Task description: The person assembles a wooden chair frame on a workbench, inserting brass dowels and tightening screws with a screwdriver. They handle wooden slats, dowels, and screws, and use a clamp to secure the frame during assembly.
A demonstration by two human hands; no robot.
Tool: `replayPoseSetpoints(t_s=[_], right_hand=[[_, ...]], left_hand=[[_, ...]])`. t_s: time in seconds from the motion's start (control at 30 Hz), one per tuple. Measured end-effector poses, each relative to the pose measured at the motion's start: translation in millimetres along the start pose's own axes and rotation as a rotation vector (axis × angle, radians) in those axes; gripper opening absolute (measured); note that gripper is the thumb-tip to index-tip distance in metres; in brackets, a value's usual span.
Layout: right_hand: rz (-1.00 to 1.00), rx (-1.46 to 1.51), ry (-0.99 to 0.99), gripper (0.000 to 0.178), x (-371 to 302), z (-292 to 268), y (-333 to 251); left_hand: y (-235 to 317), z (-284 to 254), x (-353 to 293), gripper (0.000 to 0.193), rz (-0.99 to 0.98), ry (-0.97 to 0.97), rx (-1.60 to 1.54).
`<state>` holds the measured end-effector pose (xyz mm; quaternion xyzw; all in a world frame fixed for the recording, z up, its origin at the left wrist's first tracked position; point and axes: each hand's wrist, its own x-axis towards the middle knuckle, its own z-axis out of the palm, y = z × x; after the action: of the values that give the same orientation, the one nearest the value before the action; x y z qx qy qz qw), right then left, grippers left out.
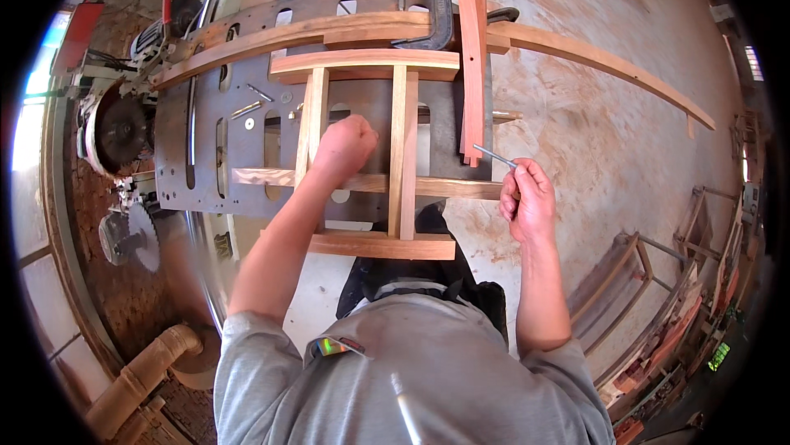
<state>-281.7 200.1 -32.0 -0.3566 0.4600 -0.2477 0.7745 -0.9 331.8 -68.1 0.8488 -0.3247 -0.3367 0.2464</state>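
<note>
My left hand (350, 145) is closed in a fist over a wooden frame (403, 141), between its two upright bars. Whatever the fingers may hold is hidden. On the right, my right hand (531, 198) grips a thin grey metal rod (495, 157), its tip pointing up and left toward the lower end of a stack of reddish wood strips (472, 75). The frame has a thick rail across the far end, another rail (383, 245) near my body, and a long thin crossbar (444, 187) reaching almost to my right hand.
Under the frame lies a slotted metal table (247, 145) with loose bolts (247, 108) and washers. A black C-clamp (440, 13) grips a long wooden beam (609, 58) along the far side. Saw blades (122, 130) stand at left; timber racks (658, 322) are at right.
</note>
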Motion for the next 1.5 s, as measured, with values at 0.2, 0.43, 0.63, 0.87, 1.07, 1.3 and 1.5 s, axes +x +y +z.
replayPoseSetpoints(t_s=[0.2,0.43,0.63,0.87,1.07,1.3,1.5], right_hand=[[0.012,-0.086,-0.176,0.010,-8.2,22.4,-3.7],[-0.223,-0.476,-0.314,0.009,-34.7,90.1,9.3],[-0.467,-0.797,-0.167,0.010,-47.3,140.2,30.4],[-0.582,-0.906,-0.019,0.008,-62.3,201.9,67.5],[-0.675,-1.092,-0.070,0.008,-70.6,225.9,90.8],[-0.520,-1.091,-0.088,0.010,-66.1,236.7,101.7],[-0.202,-0.886,-0.122,0.014,-60.3,241.3,105.7]], left_hand=[[22.1,-33.2,-47.4,0.016,-0.295,-0.097,-0.889],[18.7,-32.1,-96.9,0.012,-0.247,-0.120,-1.288],[-7.3,-51.3,-102.9,0.012,-0.226,-0.128,-1.330],[-50.2,-90.5,-101.2,0.014,-0.207,-0.130,-1.006],[-72.6,-115.7,-88.3,0.018,-0.254,-0.156,-0.854],[-94.9,-102.3,-84.8,0.017,0.137,0.103,-0.478],[-87.1,-103.6,-80.6,0.014,0.454,0.291,-0.198]])
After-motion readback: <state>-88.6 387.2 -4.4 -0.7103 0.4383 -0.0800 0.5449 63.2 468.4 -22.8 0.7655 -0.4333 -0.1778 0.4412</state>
